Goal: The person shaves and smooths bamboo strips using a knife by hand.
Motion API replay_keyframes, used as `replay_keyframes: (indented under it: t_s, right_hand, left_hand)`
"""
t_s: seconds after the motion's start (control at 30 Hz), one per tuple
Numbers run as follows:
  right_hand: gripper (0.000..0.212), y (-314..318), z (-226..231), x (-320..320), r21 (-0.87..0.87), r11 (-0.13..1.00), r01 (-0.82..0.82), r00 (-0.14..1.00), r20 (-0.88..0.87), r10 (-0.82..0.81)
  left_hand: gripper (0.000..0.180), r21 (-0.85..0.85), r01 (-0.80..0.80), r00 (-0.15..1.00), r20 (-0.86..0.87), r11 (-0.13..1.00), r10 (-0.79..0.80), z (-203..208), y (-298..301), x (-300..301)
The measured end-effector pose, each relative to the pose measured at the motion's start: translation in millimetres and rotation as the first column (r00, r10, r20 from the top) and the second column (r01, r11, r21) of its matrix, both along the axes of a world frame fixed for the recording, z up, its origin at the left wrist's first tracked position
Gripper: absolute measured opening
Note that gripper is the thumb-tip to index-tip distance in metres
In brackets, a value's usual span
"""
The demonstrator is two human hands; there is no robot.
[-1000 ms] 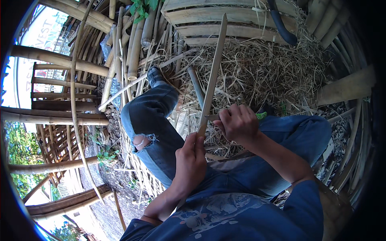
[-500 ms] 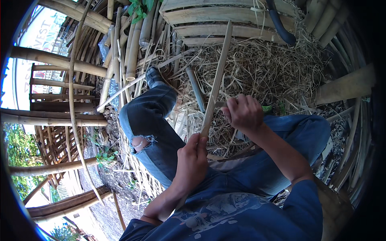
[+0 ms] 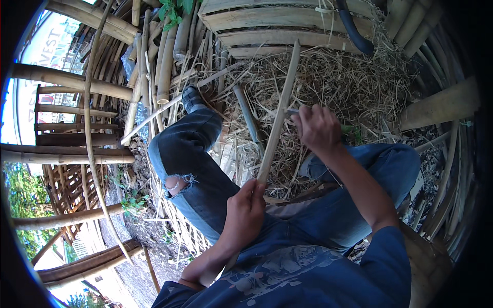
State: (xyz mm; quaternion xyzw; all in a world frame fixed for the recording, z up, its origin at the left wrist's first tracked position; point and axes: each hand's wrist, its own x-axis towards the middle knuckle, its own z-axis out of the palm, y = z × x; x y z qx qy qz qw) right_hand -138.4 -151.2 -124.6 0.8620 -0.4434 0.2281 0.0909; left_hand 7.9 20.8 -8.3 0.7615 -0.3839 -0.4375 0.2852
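My left hand [image 3: 245, 208] is closed around the near end of a long, pale bamboo strip [image 3: 280, 116], which slants up and away to the right. My right hand [image 3: 319, 129] is closed on a knife, its handle hidden in my fingers. Only a short piece of the knife's blade [image 3: 292, 111] shows, against the right edge of the strip about midway along it. Under the strip lies a heap of thin bamboo shavings [image 3: 339, 97]. A greenish bamboo tube [image 3: 247, 113] rests just left of the strip.
Beyond the shavings stands a slatted wooden crate [image 3: 287, 18], with a dark curved handle [image 3: 354, 31] hanging at its right. Bamboo poles [image 3: 163, 77] are piled at the far left. A bamboo fence [image 3: 67, 149] runs along the left. My bent legs [image 3: 190, 159] flank the work.
My right hand has moved farther away along the strip, taking the knife with it. My left hand and the strip have come slightly nearer to me.
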Motion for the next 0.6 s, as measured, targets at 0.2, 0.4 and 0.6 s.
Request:
replay_keyframes:
  t_s: [0.2, 0.4, 0.6]
  right_hand:
    - [0.039, -20.7, -11.8, -6.1, -0.143, 0.989, -0.042, 0.998, 0.046, 0.049]
    - [0.037, -25.8, -16.1, -10.3, -0.166, 0.985, -0.040, 0.998, 0.036, 0.046]
    - [0.026, -37.0, -21.6, -17.8, -0.046, 0.998, 0.031, 0.999, -0.025, -0.032]
  left_hand:
    - [0.019, 0.014, 0.015, 1.000, 0.011, 1.000, -0.015, 4.5, 11.8, 0.3]
    - [0.018, 0.047, 0.022, 1.000, 0.002, 0.999, -0.022, 10.4, 22.2, 0.2]
    - [0.020, 0.140, 0.014, 0.999, -0.048, 0.990, -0.008, 24.7, 30.1, -3.1]
